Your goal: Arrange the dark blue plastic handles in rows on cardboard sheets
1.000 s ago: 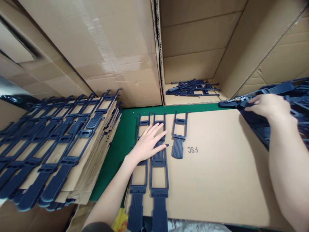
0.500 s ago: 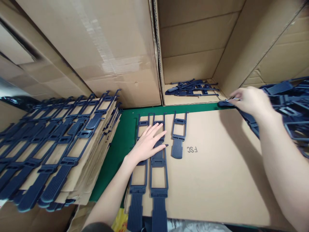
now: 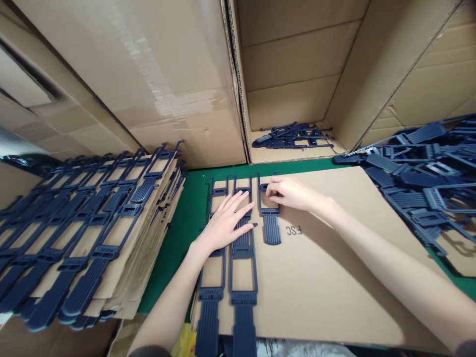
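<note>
My left hand (image 3: 229, 218) lies with fingers spread over two columns of dark blue plastic frames on a cardboard sheet (image 3: 334, 277). One long blue frame (image 3: 244, 297) reaches toward the near edge below that hand. To its right, a shorter blue frame (image 3: 272, 229) lies with its ribbed tab toward me. The curled fingers of my right hand (image 3: 284, 192) are at the upper part of this shorter frame, closed on its right side. Just beside that frame, the letters FSC are printed on the cardboard.
Cardboard layers with blue frames (image 3: 100, 253) are stacked at left. A loose pile of blue frames (image 3: 416, 173) lies at right. An open cardboard box (image 3: 293, 59) at the back holds several more. Green table surface (image 3: 174, 238) shows between the stacks.
My right hand has moved left from the edge of the right pile to the shorter frame, which has shifted slightly left. My left hand has stayed nearly in place.
</note>
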{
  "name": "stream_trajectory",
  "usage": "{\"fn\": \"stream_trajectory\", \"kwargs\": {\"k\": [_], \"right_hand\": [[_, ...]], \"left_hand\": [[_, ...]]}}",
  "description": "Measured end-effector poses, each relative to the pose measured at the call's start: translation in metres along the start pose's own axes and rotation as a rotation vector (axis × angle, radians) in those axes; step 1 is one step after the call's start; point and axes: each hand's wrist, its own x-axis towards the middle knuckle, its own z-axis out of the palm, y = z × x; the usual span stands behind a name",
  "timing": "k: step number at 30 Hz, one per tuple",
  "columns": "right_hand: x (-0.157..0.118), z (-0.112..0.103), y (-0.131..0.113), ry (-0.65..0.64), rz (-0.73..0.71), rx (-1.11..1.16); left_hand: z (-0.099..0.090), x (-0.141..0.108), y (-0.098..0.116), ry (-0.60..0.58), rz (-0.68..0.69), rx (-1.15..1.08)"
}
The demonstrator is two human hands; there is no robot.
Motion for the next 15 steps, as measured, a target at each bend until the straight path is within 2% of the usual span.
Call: {"fn": "stream_trajectory", "kwargs": {"k": [5,9,12,15], "right_hand": [[0.001,0.005,-0.007,-0.001,-0.041,-0.008],[0.002,-0.018,0.000,-0.021,-0.015,0.064],[-0.009,-0.050,0.029,0.107,0.192,-0.024],[-0.040,-0.078,0.078,0.197,0.504,-0.208]], "left_hand": [[0.000,0.000,0.000,-0.002,0.000,-0.007],[0.000,-0.001,0.000,0.000,-0.003,0.000],[0.001,-0.001,-0.001,0.013,-0.002,-0.006],[0.003,-0.002,-0.003,0.024,0.003,-0.013]]}}
